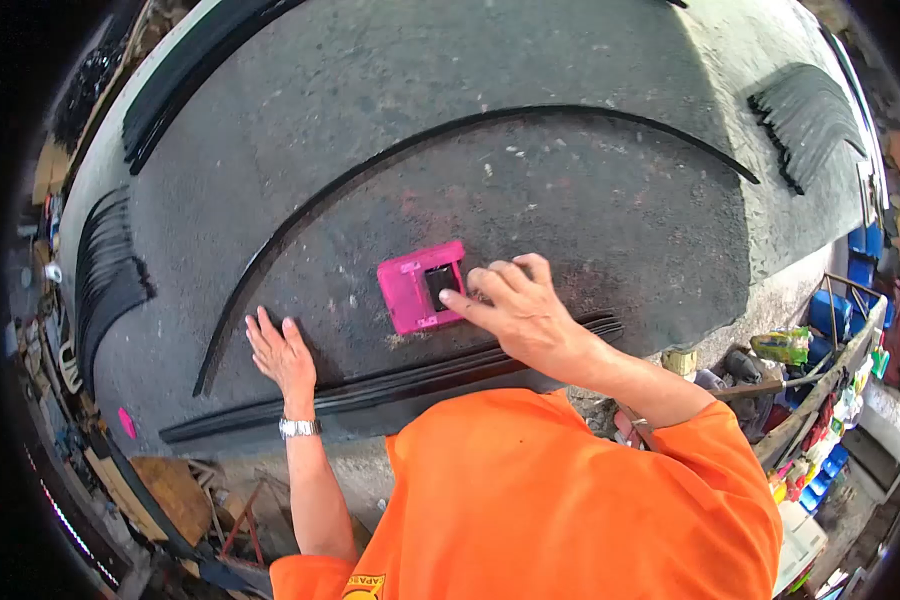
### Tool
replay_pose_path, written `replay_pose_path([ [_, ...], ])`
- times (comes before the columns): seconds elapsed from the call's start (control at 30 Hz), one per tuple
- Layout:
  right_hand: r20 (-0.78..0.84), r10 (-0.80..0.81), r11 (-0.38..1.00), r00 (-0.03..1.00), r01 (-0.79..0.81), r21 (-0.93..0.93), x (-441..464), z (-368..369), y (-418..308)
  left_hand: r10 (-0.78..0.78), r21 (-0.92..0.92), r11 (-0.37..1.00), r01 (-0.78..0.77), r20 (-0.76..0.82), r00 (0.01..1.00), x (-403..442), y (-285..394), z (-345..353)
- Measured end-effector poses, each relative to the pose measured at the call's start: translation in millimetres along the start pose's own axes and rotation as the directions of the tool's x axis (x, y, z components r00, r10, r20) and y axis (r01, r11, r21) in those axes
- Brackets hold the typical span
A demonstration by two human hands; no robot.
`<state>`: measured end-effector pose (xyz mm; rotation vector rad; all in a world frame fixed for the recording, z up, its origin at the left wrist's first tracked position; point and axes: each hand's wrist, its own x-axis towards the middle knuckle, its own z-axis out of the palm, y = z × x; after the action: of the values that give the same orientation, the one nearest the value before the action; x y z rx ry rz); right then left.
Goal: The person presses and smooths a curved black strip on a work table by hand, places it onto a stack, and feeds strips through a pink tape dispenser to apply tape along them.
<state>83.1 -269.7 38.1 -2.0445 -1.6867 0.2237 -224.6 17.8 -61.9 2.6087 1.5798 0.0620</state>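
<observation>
A bright pink box-like case [405, 297] lies on the dark work surface, with a dark rectangular piece [439, 285] set in its right part. My right hand [525, 310] is at the case's right side. One digit reaches out to the dark piece, at or very near it, while the other fingers are half bent and apart; I see nothing held. My left hand [283, 355], with a metal watch at the wrist, lies flat with fingers spread. Beside its fingertips runs a single long black strip [390, 152]. A bundle of black strips [410, 385] passes below both hands.
More black strips are bunched at the left [110, 280], upper left [185, 85] and upper right [805, 115]. A small pink piece [127, 422] lies near the left edge. Blue bins [830, 315] and assorted clutter stand beyond the table at the right.
</observation>
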Motion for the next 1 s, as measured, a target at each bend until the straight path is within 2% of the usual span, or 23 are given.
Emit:
replay_pose_path([
  [0.17, -0.026, 0.031, 0.997, 0.999, -0.033, -0.071, 1.0, -3.4, 10.6, 0.007, 0.041, 0.999, -0.007, 0.005, 1.0, 1.5, -6.6, 5.4],
  [0.27, -0.22, 0.245, 0.957, 0.944, -0.272, -0.104, 13.0, -8.9, 43.7, -0.025, 0.047, 0.999, 0.024, 0.021, 0.999, -1.5, 0.7, -0.2],
  [0.3, -0.235, 0.325, 0.914, 0.916, -0.368, -0.17, 14.9, -9.3, 59.7, -0.03, 0.048, 0.998, 0.028, 0.027, 0.999, -1.2, 1.3, -0.8],
  [0.37, -0.36, 0.382, 0.86, 0.851, -0.47, -0.198, 18.7, -5.1, 92.4, -0.047, 0.056, 0.997, 0.045, 0.04, 0.998, -1.3, 2.0, -0.9],
  [0.47, -0.431, 0.391, 0.811, 0.813, -0.526, -0.257, 24.5, 1.5, 126.9, -0.033, 0.04, 0.999, 0.033, 0.017, 0.999, -2.1, 2.4, 0.5],
  [0.73, -0.449, 0.384, 0.764, 0.807, -0.551, -0.336, 39.5, 3.7, 158.9, -0.041, 0.05, 0.998, 0.041, 0.0, 0.999, -3.6, 9.2, -1.7],
  [1.0, -0.387, 0.393, 0.79, 0.834, -0.522, -0.322, 54.7, 6.6, 148.7, -0.015, 0.082, 0.996, 0.017, -0.031, 0.999, -3.7, 8.8, -0.2],
])
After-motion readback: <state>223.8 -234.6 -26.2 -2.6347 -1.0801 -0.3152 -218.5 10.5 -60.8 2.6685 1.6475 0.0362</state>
